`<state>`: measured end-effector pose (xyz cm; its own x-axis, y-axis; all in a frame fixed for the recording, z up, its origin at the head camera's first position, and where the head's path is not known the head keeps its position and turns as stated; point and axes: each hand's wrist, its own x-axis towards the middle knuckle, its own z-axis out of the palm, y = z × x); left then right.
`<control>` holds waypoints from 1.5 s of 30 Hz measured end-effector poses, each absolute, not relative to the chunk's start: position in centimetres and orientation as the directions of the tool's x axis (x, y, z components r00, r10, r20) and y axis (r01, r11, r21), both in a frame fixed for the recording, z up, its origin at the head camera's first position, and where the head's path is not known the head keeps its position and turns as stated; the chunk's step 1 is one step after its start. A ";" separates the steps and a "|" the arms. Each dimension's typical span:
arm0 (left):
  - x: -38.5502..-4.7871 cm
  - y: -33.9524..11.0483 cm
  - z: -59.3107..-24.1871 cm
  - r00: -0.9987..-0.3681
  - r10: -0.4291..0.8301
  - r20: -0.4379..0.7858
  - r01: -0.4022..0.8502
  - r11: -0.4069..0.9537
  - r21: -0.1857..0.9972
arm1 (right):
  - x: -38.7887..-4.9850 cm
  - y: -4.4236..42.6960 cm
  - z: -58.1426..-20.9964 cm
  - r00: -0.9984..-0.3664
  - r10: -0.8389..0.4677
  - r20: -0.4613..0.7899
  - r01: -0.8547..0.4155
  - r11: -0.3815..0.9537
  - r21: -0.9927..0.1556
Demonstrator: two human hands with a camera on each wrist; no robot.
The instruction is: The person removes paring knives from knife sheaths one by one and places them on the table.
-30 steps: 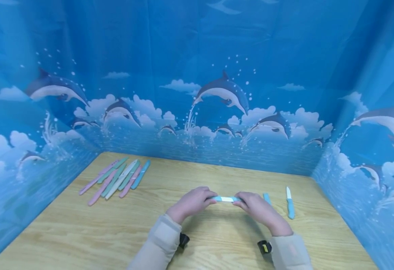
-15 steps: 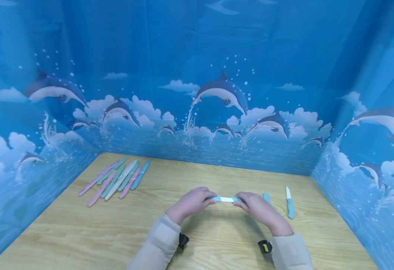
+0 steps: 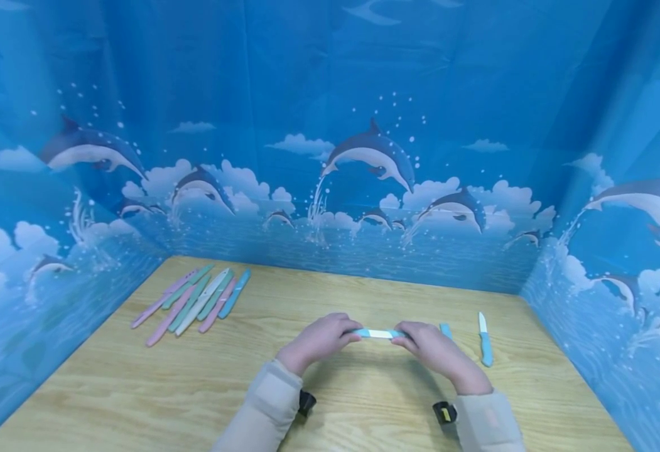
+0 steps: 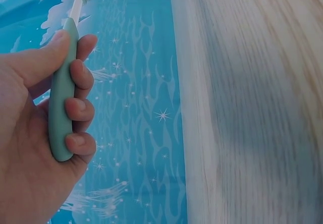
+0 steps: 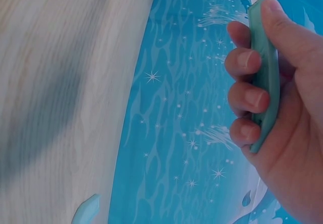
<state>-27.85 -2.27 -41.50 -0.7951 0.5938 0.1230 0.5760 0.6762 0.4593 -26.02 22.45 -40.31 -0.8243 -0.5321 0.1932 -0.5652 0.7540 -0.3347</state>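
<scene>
Above the middle of the table, a paring knife with a white blade (image 3: 379,334) is held level between both hands. My left hand (image 3: 323,339) grips its rounded teal handle (image 4: 61,103), fingers curled around it and thumb along the top. My right hand (image 3: 432,349) grips a slim teal sheath (image 5: 265,57), with the white blade coming out of its end. The blade's tip is hidden. Right of that hand lies a light-blue piece (image 3: 446,330), partly covered by it. Another paring knife (image 3: 485,342), white-bladed and blue-handled, lies bare farther right.
Several pink, green, white and blue knives or sheaths (image 3: 196,301) lie bunched at the table's back left. The wooden table (image 3: 137,389) is bounded at the back and sides by a blue dolphin-print curtain (image 3: 330,251).
</scene>
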 end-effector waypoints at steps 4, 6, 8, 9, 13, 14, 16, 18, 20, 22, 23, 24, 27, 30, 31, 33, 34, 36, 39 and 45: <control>-27.8 -2.3 -41.5 -0.794 0.595 0.126 0.579 0.675 0.457 | -25.9 22.5 -40.2 -0.826 -0.529 0.195 -0.563 0.754 -0.338; -27.8 -2.3 -41.5 -0.793 0.596 0.127 0.579 0.674 0.458 | -25.9 22.5 -40.2 -0.828 -0.527 0.193 -0.560 0.757 -0.336; -27.8 -2.3 -41.5 -0.795 0.594 0.124 0.577 0.675 0.460 | -25.9 22.5 -40.2 -0.830 -0.526 0.188 -0.557 0.759 -0.337; -27.8 -2.3 -41.4 -0.795 0.594 0.123 0.576 0.676 0.460 | -25.9 22.5 -40.2 -0.831 -0.525 0.187 -0.556 0.760 -0.336; -27.8 -2.4 -41.4 -0.800 0.588 0.115 0.566 0.678 0.470 | -26.0 22.5 -40.2 -0.841 -0.515 0.168 -0.539 0.767 -0.348; -27.8 -2.4 -41.4 -0.801 0.587 0.114 0.564 0.678 0.471 | -26.0 22.5 -40.2 -0.842 -0.513 0.165 -0.536 0.768 -0.351; -27.8 -2.4 -41.4 -0.803 0.585 0.111 0.560 0.678 0.477 | -26.1 22.6 -40.2 -0.848 -0.506 0.158 -0.527 0.770 -0.358; -27.8 -2.4 -41.4 -0.804 0.584 0.110 0.559 0.678 0.478 | -26.0 22.6 -40.2 -0.847 -0.506 0.161 -0.528 0.769 -0.359; -27.8 -2.4 -41.4 -0.803 0.586 0.111 0.561 0.679 0.473 | -26.0 22.7 -40.1 -0.844 -0.510 0.169 -0.534 0.765 -0.360; -27.8 -2.5 -41.4 -0.802 0.587 0.112 0.564 0.680 0.469 | -26.0 22.7 -40.2 -0.840 -0.513 0.173 -0.539 0.762 -0.358; -27.8 -2.5 -41.4 -0.801 0.588 0.112 0.565 0.681 0.466 | -26.0 22.7 -40.2 -0.840 -0.514 0.174 -0.540 0.762 -0.358; -27.8 -2.5 -41.4 -0.800 0.589 0.111 0.566 0.681 0.465 | -26.0 22.7 -40.2 -0.839 -0.515 0.175 -0.541 0.762 -0.356; -27.7 -2.5 -41.3 -0.798 0.591 0.116 0.569 0.678 0.465 | -26.1 22.7 -40.3 -0.847 -0.503 0.171 -0.530 0.772 -0.351; -27.7 -2.6 -41.2 -0.800 0.588 0.119 0.567 0.677 0.469 | -26.1 22.8 -40.4 -0.854 -0.493 0.169 -0.519 0.781 -0.346; -27.7 -2.6 -41.3 -0.800 0.587 0.120 0.567 0.677 0.469 | -26.1 22.8 -40.4 -0.855 -0.490 0.169 -0.517 0.783 -0.346; -27.7 -2.7 -41.3 -0.801 0.586 0.122 0.567 0.678 0.468 | -26.1 22.8 -40.4 -0.851 -0.495 0.176 -0.524 0.780 -0.342; -27.7 -2.7 -41.3 -0.801 0.586 0.122 0.567 0.679 0.466 | -26.1 22.8 -40.4 -0.848 -0.499 0.178 -0.529 0.777 -0.340; -27.8 -2.7 -41.3 -0.800 0.588 0.123 0.570 0.679 0.462 | -26.1 22.8 -40.3 -0.841 -0.507 0.187 -0.540 0.771 -0.338; -27.8 -2.8 -41.3 -0.799 0.589 0.123 0.572 0.681 0.457 | -26.1 22.9 -40.2 -0.840 -0.510 0.187 -0.542 0.768 -0.341; -27.9 -2.7 -41.4 -0.799 0.589 0.121 0.575 0.688 0.443 | -26.1 23.1 -40.2 -0.847 -0.505 0.165 -0.530 0.776 -0.342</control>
